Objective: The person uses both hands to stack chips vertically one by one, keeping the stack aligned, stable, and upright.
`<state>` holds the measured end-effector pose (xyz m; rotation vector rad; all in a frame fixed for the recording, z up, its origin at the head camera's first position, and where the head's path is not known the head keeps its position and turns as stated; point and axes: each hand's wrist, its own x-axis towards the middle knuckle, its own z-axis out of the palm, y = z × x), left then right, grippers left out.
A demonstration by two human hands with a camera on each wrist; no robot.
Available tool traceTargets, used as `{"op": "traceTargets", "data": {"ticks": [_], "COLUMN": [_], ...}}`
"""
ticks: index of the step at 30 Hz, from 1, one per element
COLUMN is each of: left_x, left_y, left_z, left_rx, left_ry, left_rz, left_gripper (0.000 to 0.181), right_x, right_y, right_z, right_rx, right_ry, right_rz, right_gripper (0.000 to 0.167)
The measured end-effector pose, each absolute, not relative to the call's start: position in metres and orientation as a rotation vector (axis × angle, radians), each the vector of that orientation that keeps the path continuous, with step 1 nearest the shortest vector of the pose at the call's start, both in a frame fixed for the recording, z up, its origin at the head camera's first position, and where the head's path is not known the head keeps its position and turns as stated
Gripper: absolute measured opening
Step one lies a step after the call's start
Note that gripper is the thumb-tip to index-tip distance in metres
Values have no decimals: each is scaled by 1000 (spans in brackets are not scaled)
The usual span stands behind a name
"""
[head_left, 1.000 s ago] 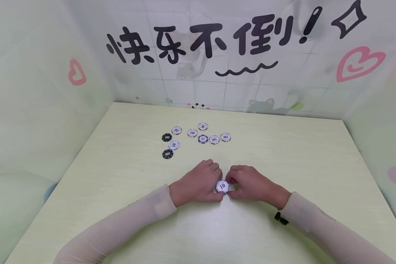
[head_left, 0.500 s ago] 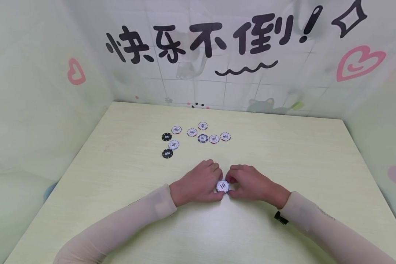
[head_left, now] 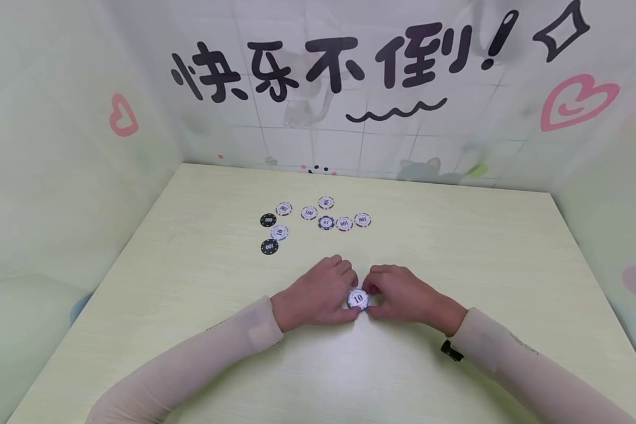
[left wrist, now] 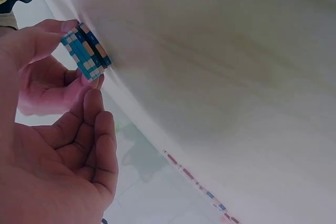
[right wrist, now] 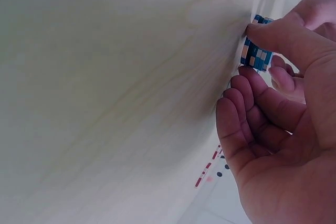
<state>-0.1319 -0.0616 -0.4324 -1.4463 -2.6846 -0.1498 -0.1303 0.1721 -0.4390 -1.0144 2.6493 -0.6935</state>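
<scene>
A short stack of poker chips (head_left: 357, 299), its top one white and marked 10, stands on the table between the two hands. From the left side the left hand (head_left: 318, 294) pinches it between thumb and fingers. The right hand (head_left: 405, 294) holds its other side in the same way. In the left wrist view the stack (left wrist: 86, 53) shows blue and white edges, with darker chips against the table. The right wrist view shows the stack (right wrist: 256, 51) between the right thumb and index finger.
Several chips lie flat farther back on the table (head_left: 482, 247): black 100 chips (head_left: 269, 247) at the left, white ones such as the chip (head_left: 363, 219) toward the middle. A printed wall (head_left: 318, 147) rises behind, with side walls left and right.
</scene>
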Motion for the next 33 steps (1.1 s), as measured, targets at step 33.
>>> {"op": "traceTargets", "data": {"ticks": [33], "left_x": [-187], "left_y": [-172], "left_z": [-421], "left_rx": [-515], "left_ry": [-3070], "left_rz": [-139], "left_gripper": [42], "right_x": [-127], "right_y": [171], "right_z": [-436], "right_rx": [-960], "right_ry": [2632], "right_rz": [-700], "right_gripper": [19]}}
